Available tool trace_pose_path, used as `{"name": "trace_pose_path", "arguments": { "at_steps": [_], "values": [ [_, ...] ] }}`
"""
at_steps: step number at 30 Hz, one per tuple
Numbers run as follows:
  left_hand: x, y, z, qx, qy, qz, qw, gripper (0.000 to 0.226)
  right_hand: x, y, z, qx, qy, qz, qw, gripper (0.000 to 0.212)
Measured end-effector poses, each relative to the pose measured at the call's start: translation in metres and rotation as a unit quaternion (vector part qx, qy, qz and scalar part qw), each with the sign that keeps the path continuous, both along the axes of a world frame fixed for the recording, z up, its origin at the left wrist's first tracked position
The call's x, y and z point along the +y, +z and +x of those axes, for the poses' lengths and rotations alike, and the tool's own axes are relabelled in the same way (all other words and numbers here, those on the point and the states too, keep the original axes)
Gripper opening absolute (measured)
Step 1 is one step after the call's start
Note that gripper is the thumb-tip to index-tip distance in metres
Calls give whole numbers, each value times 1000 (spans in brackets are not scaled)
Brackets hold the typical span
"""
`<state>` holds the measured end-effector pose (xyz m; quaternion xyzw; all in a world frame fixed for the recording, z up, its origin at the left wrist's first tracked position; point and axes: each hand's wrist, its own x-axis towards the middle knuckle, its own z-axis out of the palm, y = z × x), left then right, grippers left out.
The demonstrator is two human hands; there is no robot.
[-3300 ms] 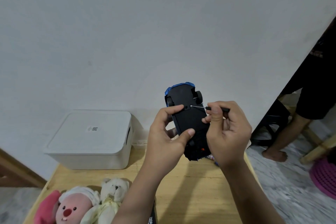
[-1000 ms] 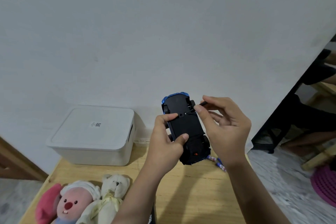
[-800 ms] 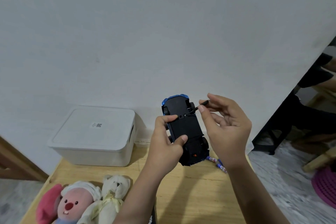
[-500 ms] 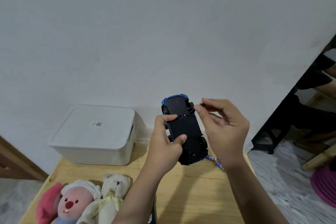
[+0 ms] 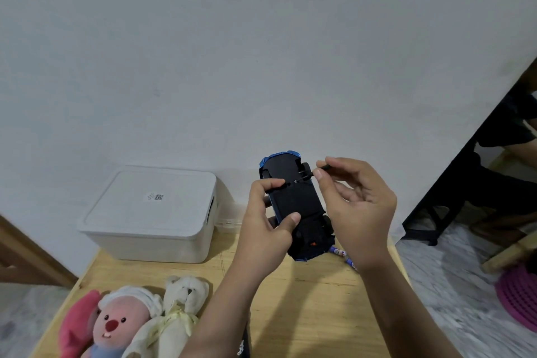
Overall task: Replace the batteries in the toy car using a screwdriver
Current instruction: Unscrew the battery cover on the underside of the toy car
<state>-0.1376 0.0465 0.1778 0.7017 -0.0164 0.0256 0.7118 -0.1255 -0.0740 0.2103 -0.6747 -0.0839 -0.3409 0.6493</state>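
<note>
Right hand: thumb and forefinger pinch the thin black screwdriver near its handle end, the remaining fingers loosely spread. The tip meets the underside of the toy car just beside a small screw hole.

Left hand: grip holding the car by its flanks, forefinger across the upper chassis, thumb on the lower edge. The car is held in the air above the wooden worktop, belly toward the camera, blue nose uppermost.

Handling, as judged: light, rigid plastic, smooth-sided and liable to twist under screwdriver pressure; best held across the body sides, clear of the wheels and the battery cover. The screw is tiny and easily dropped.

Loose batteries lie on the worktop below the car.

Change against the frame half a second earlier: the right fingers have opened somewhat and the screwdriver handle shows more fully; car and left hand are practically unmoved.
</note>
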Motion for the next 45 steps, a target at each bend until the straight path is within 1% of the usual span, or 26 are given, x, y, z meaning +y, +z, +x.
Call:
{"name": "trace_pose_path", "arguments": {
  "at_steps": [3, 8, 12, 14, 17, 19, 22, 24, 27, 30, 33, 36, 39, 42, 45],
  "values": [
    [0, -1, -1, -1, -4, -8, 1000, 53, 0, -1, 2, 15, -11, 20, 1000, 23],
    [2, -4, 0, 4, 4, -14, 1000, 50, -1, -4, 5, 27, -19, 34, 999, 22],
    [4, -10, 2, 15, 7, -4, 1000, 48, -9, -8, 6, 43, -20, 80, 996, 20],
    [4, -15, 3, 24, 6, 0, 1000, 47, -18, -14, 5, 71, -14, 114, 991, 16],
    [5, -27, 3, 45, 4, 8, 999, 46, -33, -32, 0, 136, -4, 180, 974, 14],
    [6, -38, 2, 63, 6, 18, 998, 46, -42, -50, -6, 166, -12, 182, 969, 14],
    [6, -58, -1, 92, 8, 39, 995, 47, -57, -85, -18, 214, -52, 149, 964, 18],
    [6, -71, -5, 111, 7, 47, 993, 47, -66, -112, -29, 278, -88, 107, 951, 15],
    [6, -90, -9, 139, 8, 40, 989, 47, -78, -159, -41, 379, -115, 52, 917, 12],
    [8, -103, -14, 165, 7, 35, 986, 47, -85, -200, -48, 448, -153, -63, 878, 12],
    [9, -114, -20, 179, 3, 36, 983, 47, -88, -232, -52, 477, -166, -147, 850, 10],
    [10, -122, -25, 193, -3, 46, 980, 48, -93, -261, -50, 508, -181, -193, 819, 12],
    [12, -127, -29, 205, -14, 65, 977, 45, -94, -274, -48, 526, -224, -220, 790, 11],
    [12, -129, -31, 212, -22, 69, 975, 44, -91, -273, -50, 524, -255, -229, 780, 10],
    [13, -129, -31, 214, -41, 62, 974, 42, -91, -275, -50, 526, -256, -239, 775, 14]
  ]
}}
